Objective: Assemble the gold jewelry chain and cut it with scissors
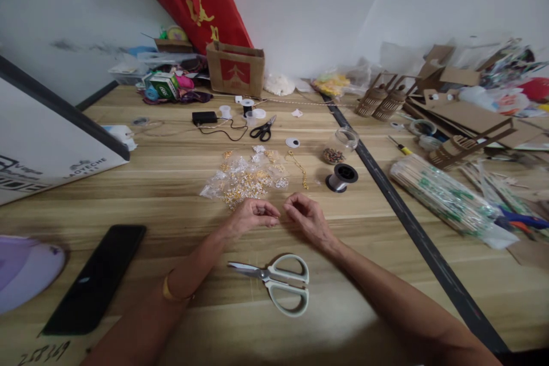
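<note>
My left hand (253, 215) is closed in a pinch just in front of a heap of gold and clear beads (247, 183); a tiny bit shows at its fingertips, too small to name. Close beside it, my right hand (306, 216) also pinches, and what lies between its fingers is hidden. The fingertips of both hands are a small gap apart. Nearer to me lie large scissors with pale handles (288, 285). Past my right hand stand a spool of clear line (341, 178) and a thin gold chain (300, 169).
A jar of dark beads (338, 148) and black scissors (262, 130) lie farther back. On the left are a black phone (96, 279) and a white box (55, 143). Wrapped sticks (446, 194) lie right of a dark strip (398, 214) across the table.
</note>
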`<state>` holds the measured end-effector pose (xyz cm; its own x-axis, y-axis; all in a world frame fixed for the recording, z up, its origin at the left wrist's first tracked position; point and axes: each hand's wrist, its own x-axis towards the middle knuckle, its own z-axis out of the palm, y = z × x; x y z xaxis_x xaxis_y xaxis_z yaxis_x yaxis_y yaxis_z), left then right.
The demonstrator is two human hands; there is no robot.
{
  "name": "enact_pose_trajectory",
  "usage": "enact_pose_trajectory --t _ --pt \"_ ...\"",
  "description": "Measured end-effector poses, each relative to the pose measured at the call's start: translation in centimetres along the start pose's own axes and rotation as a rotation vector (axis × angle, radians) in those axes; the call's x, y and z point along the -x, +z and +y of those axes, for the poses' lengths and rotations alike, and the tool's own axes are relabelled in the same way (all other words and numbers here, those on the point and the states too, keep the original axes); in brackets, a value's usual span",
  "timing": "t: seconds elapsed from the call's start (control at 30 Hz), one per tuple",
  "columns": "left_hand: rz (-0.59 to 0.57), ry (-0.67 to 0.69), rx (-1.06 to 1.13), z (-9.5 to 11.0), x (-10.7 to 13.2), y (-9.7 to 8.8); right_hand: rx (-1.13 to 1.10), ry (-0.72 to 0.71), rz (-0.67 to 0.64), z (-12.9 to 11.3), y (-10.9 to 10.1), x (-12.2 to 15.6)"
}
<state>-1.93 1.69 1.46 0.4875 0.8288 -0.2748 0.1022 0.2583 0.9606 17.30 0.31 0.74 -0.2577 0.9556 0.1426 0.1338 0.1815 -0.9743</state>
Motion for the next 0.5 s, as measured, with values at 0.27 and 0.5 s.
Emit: enact_pose_trajectory --t 0.27,0.5 --pt "0.014 0.021 0.098 -0.1 -0.2 0.04 -0.067 0.042 -0.003 0.07 0.1 0.04" --pt "0.046 0.04 0.069 -0.36 -0.29 -0.09 -0.143 0.076 0.006 0.18 0.22 -0.03"
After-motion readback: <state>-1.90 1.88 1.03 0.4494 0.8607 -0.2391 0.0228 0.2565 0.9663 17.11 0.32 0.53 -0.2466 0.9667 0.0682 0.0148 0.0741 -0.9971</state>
